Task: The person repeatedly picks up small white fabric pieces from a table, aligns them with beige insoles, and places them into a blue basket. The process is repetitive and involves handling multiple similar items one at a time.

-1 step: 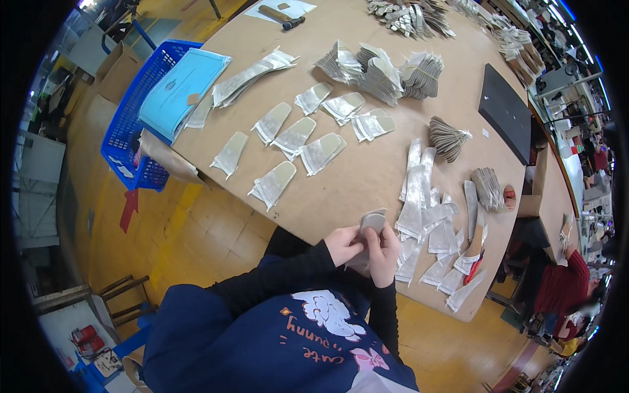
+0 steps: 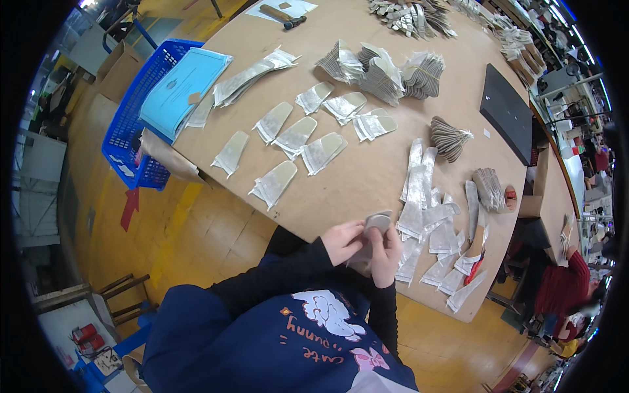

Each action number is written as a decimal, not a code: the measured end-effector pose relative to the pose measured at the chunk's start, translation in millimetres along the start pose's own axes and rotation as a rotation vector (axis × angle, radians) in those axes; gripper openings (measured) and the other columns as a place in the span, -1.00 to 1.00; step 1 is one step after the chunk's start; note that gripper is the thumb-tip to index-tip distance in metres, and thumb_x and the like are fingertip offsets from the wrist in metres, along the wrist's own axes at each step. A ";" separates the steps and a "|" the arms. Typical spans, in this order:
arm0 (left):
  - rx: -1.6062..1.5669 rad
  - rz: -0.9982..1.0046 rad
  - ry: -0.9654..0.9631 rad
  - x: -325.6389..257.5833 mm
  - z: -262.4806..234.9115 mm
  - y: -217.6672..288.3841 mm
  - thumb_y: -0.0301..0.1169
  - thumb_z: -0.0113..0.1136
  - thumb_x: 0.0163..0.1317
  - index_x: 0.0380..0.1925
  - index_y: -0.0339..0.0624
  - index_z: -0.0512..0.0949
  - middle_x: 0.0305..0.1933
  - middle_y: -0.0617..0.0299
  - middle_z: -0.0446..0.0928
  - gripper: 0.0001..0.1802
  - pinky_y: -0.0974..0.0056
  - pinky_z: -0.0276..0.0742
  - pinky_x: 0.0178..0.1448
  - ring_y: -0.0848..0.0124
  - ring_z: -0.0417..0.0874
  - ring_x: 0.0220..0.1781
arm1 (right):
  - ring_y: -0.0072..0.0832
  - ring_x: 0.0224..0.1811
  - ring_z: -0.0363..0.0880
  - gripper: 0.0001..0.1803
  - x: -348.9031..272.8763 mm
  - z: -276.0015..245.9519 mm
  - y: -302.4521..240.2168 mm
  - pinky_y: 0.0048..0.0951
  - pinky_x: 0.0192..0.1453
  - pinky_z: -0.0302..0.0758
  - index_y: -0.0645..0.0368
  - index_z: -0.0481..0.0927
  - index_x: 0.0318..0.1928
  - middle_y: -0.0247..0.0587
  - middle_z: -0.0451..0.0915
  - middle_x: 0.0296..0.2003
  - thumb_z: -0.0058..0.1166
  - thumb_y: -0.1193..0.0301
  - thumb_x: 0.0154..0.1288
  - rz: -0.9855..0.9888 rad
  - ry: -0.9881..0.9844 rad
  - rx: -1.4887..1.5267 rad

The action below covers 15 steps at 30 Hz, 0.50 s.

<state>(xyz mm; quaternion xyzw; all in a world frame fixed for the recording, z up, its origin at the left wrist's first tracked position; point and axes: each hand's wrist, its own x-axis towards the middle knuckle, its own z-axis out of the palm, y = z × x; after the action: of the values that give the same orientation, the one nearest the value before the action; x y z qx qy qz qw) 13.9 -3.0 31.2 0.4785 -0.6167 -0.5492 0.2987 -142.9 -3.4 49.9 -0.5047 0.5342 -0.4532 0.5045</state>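
My left hand (image 2: 344, 243) and my right hand (image 2: 385, 255) meet at the table's near edge, both closed on a grey round-ended fabric piece (image 2: 377, 223). Its rounded end points up and away from me, while its lower part is mostly hidden by my fingers. Several pale, round-ended pieces with silvery lower parts (image 2: 274, 182) lie spread out to the left and ahead of my hands. Right of my right hand is a loose heap of long silvery strips (image 2: 429, 219).
Bundled stacks of grey pieces (image 2: 380, 75) stand farther back, near a fanned bundle (image 2: 449, 139). A blue basket (image 2: 118, 141) with light-blue sheets (image 2: 180, 92) sits at the left edge. A hammer (image 2: 283, 16) lies at the far side, a black board (image 2: 504, 111) on the right.
The fabric piece and the fingers around it have shifted very slightly to the right. Everything on the table lies as before.
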 end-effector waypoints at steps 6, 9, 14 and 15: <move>0.452 0.227 0.441 -15.6 -104.8 -10.5 -0.52 0.19 0.25 -0.05 -0.22 0.65 0.12 0.08 0.60 -0.74 0.19 0.54 0.21 0.19 0.64 0.13 | -0.51 -0.45 0.53 -0.75 14.3 5.5 12.5 -0.44 -0.35 0.41 0.28 0.62 -0.03 -0.22 0.64 -0.41 0.12 0.35 0.45 0.043 0.033 -0.117; 0.371 -0.033 0.883 -31.9 -164.4 -13.4 -0.59 0.15 0.28 0.11 -0.25 0.55 0.16 0.13 0.58 -0.62 0.26 0.56 0.15 0.34 0.64 0.09 | -0.25 -0.46 0.59 -0.68 19.8 16.6 21.8 -0.31 -0.31 0.48 0.22 0.65 0.03 -0.02 0.68 -0.34 0.21 0.32 0.35 -0.345 -0.097 -0.701; 0.119 0.661 1.715 -54.4 -209.2 7.4 -0.63 0.07 0.30 0.19 -0.38 0.30 0.25 0.06 0.41 -0.55 0.23 0.50 0.17 0.28 0.54 0.08 | -0.25 -0.50 0.53 -0.69 18.7 20.8 27.0 -0.31 -0.35 0.44 0.18 0.68 -0.03 -0.16 0.69 -0.34 0.26 0.30 0.29 -0.373 -0.036 -0.693; 0.229 0.667 1.773 -55.5 -214.7 11.6 -0.63 0.08 0.30 0.19 -0.39 0.30 0.27 0.06 0.39 -0.55 0.21 0.47 0.22 0.28 0.51 0.12 | -0.25 -0.51 0.52 -0.70 19.0 20.3 27.0 -0.32 -0.36 0.44 0.18 0.68 -0.04 -0.17 0.69 -0.34 0.26 0.31 0.29 -0.351 -0.028 -0.654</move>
<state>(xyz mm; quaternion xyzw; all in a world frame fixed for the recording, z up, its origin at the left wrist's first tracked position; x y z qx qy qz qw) 222.9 -36.7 98.0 0.5465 -0.3207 0.1905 0.7498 -124.5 -19.6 19.9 -0.7292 0.5491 -0.3315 0.2384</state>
